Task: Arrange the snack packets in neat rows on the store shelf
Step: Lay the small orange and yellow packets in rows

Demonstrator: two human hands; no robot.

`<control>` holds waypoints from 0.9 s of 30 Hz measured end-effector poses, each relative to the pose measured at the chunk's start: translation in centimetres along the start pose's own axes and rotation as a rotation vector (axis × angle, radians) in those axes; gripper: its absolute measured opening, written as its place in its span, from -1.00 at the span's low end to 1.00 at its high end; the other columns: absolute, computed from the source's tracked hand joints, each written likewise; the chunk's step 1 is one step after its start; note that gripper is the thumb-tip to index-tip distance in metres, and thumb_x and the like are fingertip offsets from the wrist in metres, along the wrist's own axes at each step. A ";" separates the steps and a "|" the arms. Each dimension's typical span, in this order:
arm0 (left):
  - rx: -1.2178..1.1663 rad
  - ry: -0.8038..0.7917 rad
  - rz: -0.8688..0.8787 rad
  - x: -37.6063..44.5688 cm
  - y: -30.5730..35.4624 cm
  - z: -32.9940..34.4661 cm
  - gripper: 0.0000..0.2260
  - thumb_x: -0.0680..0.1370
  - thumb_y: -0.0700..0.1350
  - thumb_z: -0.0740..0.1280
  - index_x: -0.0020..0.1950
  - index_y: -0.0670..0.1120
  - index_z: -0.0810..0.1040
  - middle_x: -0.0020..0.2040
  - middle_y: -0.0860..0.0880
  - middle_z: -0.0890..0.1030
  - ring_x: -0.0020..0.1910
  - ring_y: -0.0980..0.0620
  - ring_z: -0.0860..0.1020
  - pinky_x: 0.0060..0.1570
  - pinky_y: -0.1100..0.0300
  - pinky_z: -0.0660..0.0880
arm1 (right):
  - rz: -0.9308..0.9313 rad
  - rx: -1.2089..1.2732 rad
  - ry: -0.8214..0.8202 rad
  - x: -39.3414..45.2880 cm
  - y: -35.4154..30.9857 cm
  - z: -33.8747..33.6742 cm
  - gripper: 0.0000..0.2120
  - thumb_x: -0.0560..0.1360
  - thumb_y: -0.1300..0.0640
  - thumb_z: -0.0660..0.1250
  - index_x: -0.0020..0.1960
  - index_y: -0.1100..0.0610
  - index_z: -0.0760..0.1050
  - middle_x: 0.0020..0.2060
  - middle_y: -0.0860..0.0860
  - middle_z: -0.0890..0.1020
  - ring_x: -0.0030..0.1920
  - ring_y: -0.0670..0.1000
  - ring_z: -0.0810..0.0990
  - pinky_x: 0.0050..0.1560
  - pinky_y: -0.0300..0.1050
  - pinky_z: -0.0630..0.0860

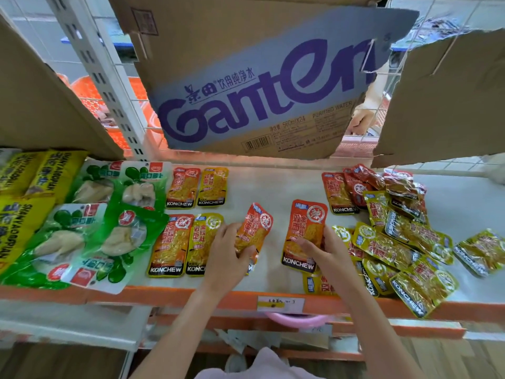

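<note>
Snack packets, flat foil pouches in orange and yellow marked KONCHEW, lie across the pale store shelf [276, 187] with the orange front edge. Taking the torn Ganten cardboard sheet [259, 86] hanging above as the marker: below its left part four pouches [191, 220] sit in a tidy two-by-two block, orange beside yellow. Directly below its middle, the left hand [226, 255] has its fingers wrapped round a tilted orange pouch [252, 228], lifted off the shelf at its top end. Just right of that, the right hand [325, 250] pinches the lower edge of a second orange pouch [303, 231] (this one lies flat and upright). Below the sheet's right end, a loose heap of yellow and red pouches [396, 233] overlaps untidily. Far left of the sheet lie green transparent packets [109, 222] and yellow bags [24, 192].
</note>
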State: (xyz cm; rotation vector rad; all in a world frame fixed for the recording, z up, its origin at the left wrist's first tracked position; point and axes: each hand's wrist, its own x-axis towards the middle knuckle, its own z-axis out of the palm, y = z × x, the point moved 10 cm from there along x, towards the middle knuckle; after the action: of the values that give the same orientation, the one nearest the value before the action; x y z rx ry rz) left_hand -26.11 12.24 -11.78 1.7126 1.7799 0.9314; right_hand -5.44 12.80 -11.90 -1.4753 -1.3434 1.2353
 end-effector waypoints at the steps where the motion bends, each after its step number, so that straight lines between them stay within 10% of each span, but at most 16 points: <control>1: -0.001 0.009 -0.002 0.1 -0.1 0.0 -0.65 0.45 -0.23 0.41 0.20 -0.19 0.44 0.07 -0.04 0.44 0.03 0.01 0.43 -0.08 0.34 0.27 | -0.004 -0.004 -0.006 0.0 0.0 0.1 -0.76 0.46 0.13 0.38 0.10 0.03 0.45 -0.05 -0.03 0.65 -0.09 -0.08 0.65 -0.11 -0.21 0.58; 11: -0.666 -0.012 -0.239 -0.2 -1.3 -0.7 -0.76 0.51 -0.32 0.31 -0.02 0.00 0.39 -0.07 -0.02 0.56 -0.14 0.07 0.56 -0.24 0.38 0.49 | 0.017 0.030 -0.005 0.0 0.3 0.2 -0.75 0.43 0.13 0.41 0.08 0.01 0.46 -0.05 -0.04 0.65 -0.07 -0.07 0.65 -0.10 -0.18 0.60; 27: -0.719 -0.017 -0.221 -0.2 -1.1 -0.8 -0.54 0.48 -0.44 0.29 0.22 -0.04 0.26 0.08 -0.04 0.53 -0.04 0.17 0.58 -0.19 0.35 0.53 | 0.059 -0.060 -0.038 0.3 0.7 0.3 -0.72 0.45 0.27 0.38 0.14 0.08 0.47 -0.03 -0.02 0.65 -0.05 -0.06 0.64 -0.03 -0.11 0.59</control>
State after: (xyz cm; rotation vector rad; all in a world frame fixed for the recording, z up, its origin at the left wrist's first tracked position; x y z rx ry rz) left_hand -27.42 11.91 -12.08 1.0421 1.3418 1.2486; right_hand -5.54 12.97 -12.67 -1.5499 -1.3813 1.2760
